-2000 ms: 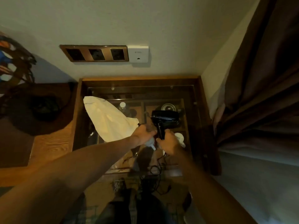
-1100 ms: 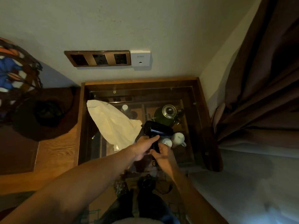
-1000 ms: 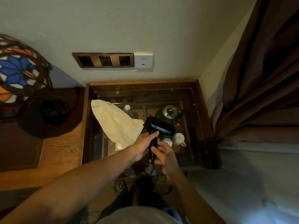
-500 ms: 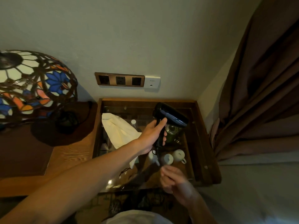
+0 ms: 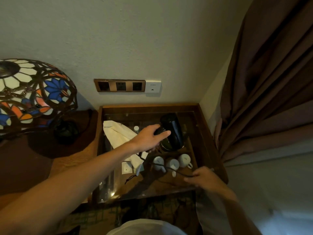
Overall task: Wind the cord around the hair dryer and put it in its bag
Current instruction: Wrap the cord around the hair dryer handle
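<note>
My left hand (image 5: 149, 136) grips the handle of the black hair dryer (image 5: 171, 131) and holds it above the glass-topped table (image 5: 208, 145), barrel pointing away from me. Its thin black cord (image 5: 162, 167) runs from under that hand down to the right, where my right hand (image 5: 203, 178) pinches it near the table's front right corner. The cream cloth bag (image 5: 118, 136) lies flat on the glass left of the dryer, with its dark drawstring (image 5: 130, 178) trailing toward me.
Three white cups (image 5: 171, 163) and a dark kettle show under the glass. A stained-glass lamp (image 5: 32, 94) stands on the wooden desk at left. Wall sockets (image 5: 120, 85) sit above the table. A brown curtain (image 5: 271, 82) hangs at right.
My left hand lifted the dryer up and away from me. My right hand left the handle, dropped to the right and drew the cord out taut. The camera tilted up.
</note>
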